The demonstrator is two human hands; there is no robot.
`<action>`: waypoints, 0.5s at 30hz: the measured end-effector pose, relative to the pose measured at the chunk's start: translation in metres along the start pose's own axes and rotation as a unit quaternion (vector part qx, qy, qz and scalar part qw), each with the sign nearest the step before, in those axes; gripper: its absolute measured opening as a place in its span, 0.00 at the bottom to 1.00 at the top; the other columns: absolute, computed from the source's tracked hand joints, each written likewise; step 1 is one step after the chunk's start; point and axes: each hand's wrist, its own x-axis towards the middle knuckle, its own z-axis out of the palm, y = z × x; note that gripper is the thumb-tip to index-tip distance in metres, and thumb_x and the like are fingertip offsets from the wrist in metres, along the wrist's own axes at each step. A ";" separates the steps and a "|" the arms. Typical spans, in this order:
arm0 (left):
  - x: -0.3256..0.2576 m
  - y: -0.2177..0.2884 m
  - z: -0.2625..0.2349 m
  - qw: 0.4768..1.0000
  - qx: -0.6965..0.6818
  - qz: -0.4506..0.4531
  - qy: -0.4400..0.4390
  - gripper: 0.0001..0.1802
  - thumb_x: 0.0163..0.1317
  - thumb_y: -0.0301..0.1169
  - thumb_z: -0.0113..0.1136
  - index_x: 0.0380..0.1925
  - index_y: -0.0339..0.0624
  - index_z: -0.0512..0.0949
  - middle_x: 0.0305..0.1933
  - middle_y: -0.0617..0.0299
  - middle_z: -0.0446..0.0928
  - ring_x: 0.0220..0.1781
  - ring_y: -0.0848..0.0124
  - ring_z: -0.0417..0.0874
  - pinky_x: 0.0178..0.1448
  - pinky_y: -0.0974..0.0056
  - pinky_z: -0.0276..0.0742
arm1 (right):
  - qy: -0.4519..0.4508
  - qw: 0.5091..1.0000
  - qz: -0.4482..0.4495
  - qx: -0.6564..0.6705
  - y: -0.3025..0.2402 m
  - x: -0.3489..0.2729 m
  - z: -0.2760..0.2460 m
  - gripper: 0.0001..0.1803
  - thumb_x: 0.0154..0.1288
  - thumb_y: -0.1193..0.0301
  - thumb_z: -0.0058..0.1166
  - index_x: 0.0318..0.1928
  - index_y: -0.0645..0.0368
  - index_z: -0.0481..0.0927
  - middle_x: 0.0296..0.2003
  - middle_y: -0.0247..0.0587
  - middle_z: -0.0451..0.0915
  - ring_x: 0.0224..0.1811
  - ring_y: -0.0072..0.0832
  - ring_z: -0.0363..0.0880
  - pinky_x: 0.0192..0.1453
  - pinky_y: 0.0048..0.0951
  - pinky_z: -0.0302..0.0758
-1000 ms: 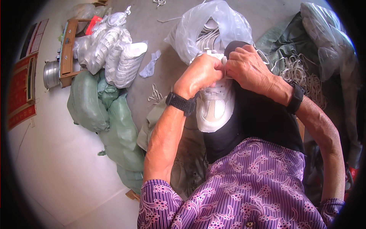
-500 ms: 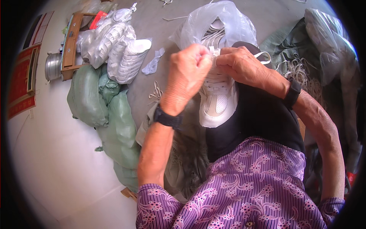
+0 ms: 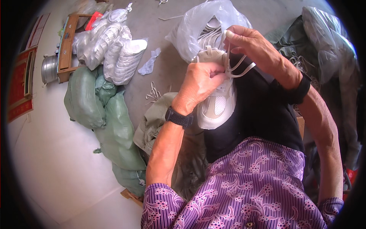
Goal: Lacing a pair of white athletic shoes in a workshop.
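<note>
A white shoe (image 3: 218, 102) with pale beige panels and a mesh toe sits at the left edge of the black lap (image 3: 263, 118), top side up, toe nearest the lap and tongue farthest off. From its lap side comes a white lace (image 3: 247, 70), one strand drawn up taut, another bending out loosely.

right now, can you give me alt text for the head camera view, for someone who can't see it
A person's right hand holds up a lace from a white shoe over their dark lap, while the left hand grips the shoe at its laces. Beyond it is an open plastic bag; to the left are green sacks and white bundles.
</note>
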 end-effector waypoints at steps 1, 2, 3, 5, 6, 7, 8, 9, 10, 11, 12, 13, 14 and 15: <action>0.000 0.000 0.001 1.000 0.010 -0.008 0.010 0.08 0.55 0.27 0.63 0.33 0.34 0.82 0.24 0.63 0.80 0.26 0.81 0.76 0.32 0.71 0.73 | -0.015 1.000 -0.006 0.008 -0.001 -0.001 0.001 0.17 0.73 0.56 0.42 0.38 0.56 0.76 0.36 0.28 0.75 0.43 0.19 0.72 0.54 0.26 0.67; 0.000 0.000 0.002 0.999 0.027 -0.017 0.026 0.07 0.54 0.27 0.63 0.31 0.34 0.82 0.22 0.65 0.79 0.25 0.83 0.74 0.31 0.72 0.71 | -0.037 0.996 -0.006 0.087 -0.001 -0.001 0.002 0.16 0.73 0.57 0.42 0.38 0.55 0.76 0.36 0.29 0.75 0.43 0.19 0.72 0.54 0.26 0.66; 0.001 0.000 0.003 0.999 0.023 -0.015 0.023 0.07 0.54 0.27 0.63 0.31 0.34 0.82 0.22 0.65 0.79 0.25 0.83 0.74 0.31 0.72 0.71 | -0.038 0.987 0.026 0.152 0.000 0.001 0.003 0.15 0.73 0.58 0.42 0.38 0.54 0.75 0.36 0.30 0.75 0.43 0.20 0.72 0.54 0.26 0.66; 0.003 0.001 0.006 0.998 -0.011 -0.023 0.057 0.06 0.54 0.26 0.62 0.28 0.33 0.81 0.20 0.71 0.74 0.24 0.85 0.70 0.28 0.74 0.67 | -0.041 0.975 -0.014 0.216 0.006 0.001 0.003 0.13 0.72 0.61 0.44 0.33 0.54 0.75 0.31 0.29 0.75 0.38 0.19 0.73 0.46 0.25 0.71; 0.005 0.002 0.006 0.998 -0.010 -0.031 0.054 0.06 0.54 0.26 0.62 0.28 0.33 0.81 0.20 0.71 0.74 0.24 0.85 0.70 0.28 0.74 0.67 | -0.050 0.975 0.005 0.218 0.010 0.001 -0.005 0.12 0.72 0.61 0.43 0.34 0.54 0.74 0.30 0.29 0.74 0.35 0.18 0.72 0.45 0.24 0.70; 0.006 0.003 0.005 0.998 -0.040 -0.040 0.038 0.06 0.54 0.26 0.61 0.28 0.34 0.81 0.20 0.73 0.73 0.24 0.85 0.69 0.28 0.74 0.66 | -0.077 0.970 0.003 0.230 0.015 -0.001 -0.014 0.12 0.72 0.61 0.43 0.35 0.54 0.73 0.30 0.29 0.73 0.33 0.17 0.70 0.44 0.23 0.69; 0.006 0.004 0.005 0.996 -0.070 -0.051 0.022 0.05 0.54 0.26 0.60 0.27 0.34 0.80 0.20 0.74 0.72 0.24 0.86 0.68 0.28 0.75 0.65 | -0.060 0.975 -0.002 0.216 0.020 0.000 -0.027 0.10 0.70 0.63 0.45 0.34 0.54 0.72 0.27 0.28 0.70 0.28 0.16 0.67 0.37 0.21 0.69; 0.006 0.005 0.004 0.996 -0.071 -0.052 0.022 0.05 0.54 0.26 0.60 0.27 0.34 0.80 0.20 0.74 0.72 0.24 0.86 0.68 0.28 0.75 0.65 | -0.048 0.977 -0.061 0.200 0.025 -0.004 -0.048 0.10 0.70 0.63 0.46 0.33 0.53 0.72 0.25 0.26 0.68 0.26 0.16 0.65 0.32 0.20 0.66; 0.006 0.006 0.004 0.996 -0.078 -0.048 0.012 0.05 0.54 0.26 0.60 0.27 0.34 0.80 0.21 0.73 0.72 0.25 0.86 0.69 0.29 0.75 0.66 | -0.030 0.974 -0.044 0.218 0.027 0.000 -0.076 0.10 0.70 0.62 0.46 0.35 0.54 0.73 0.25 0.25 0.67 0.25 0.14 0.64 0.30 0.19 0.65; 0.006 0.006 0.003 0.995 -0.085 -0.042 0.002 0.06 0.53 0.26 0.60 0.28 0.34 0.80 0.21 0.73 0.72 0.26 0.85 0.69 0.30 0.75 0.66 | 0.075 0.971 -0.043 0.225 0.032 -0.001 -0.104 0.11 0.70 0.62 0.47 0.34 0.55 0.74 0.21 0.22 0.63 0.21 0.13 0.60 0.26 0.18 0.61; 0.006 0.005 0.003 0.995 -0.089 -0.041 0.004 0.06 0.53 0.26 0.60 0.28 0.34 0.80 0.21 0.73 0.72 0.26 0.85 0.69 0.30 0.75 0.66 | 0.056 0.973 -0.042 0.222 0.024 -0.010 -0.148 0.07 0.71 0.65 0.46 0.38 0.54 0.73 0.24 0.21 0.65 0.22 0.10 0.61 0.24 0.13 0.59; 0.007 0.005 0.003 0.995 -0.090 -0.049 -0.007 0.06 0.54 0.27 0.60 0.28 0.35 0.80 0.21 0.72 0.73 0.26 0.85 0.69 0.30 0.75 0.67 | 0.172 0.961 -0.015 0.215 0.019 -0.019 -0.186 0.08 0.72 0.65 0.46 0.39 0.55 0.73 0.22 0.19 0.62 0.20 0.09 0.59 0.22 0.13 0.56; 0.007 0.004 0.003 0.994 -0.098 -0.045 -0.013 0.06 0.54 0.27 0.60 0.27 0.35 0.80 0.22 0.72 0.73 0.26 0.85 0.69 0.31 0.74 0.68 | 0.148 0.968 -0.040 0.198 0.005 -0.028 -0.226 0.09 0.71 0.64 0.48 0.37 0.56 0.74 0.20 0.19 0.60 0.19 0.10 0.56 0.22 0.14 0.55; 0.008 0.003 0.004 0.994 -0.097 -0.056 -0.015 0.06 0.54 0.27 0.60 0.27 0.35 0.80 0.22 0.72 0.73 0.26 0.85 0.69 0.31 0.74 0.68 | 0.213 0.956 -0.039 0.195 -0.002 -0.038 -0.256 0.11 0.70 0.62 0.48 0.36 0.56 0.74 0.19 0.19 0.59 0.18 0.10 0.54 0.21 0.15 0.54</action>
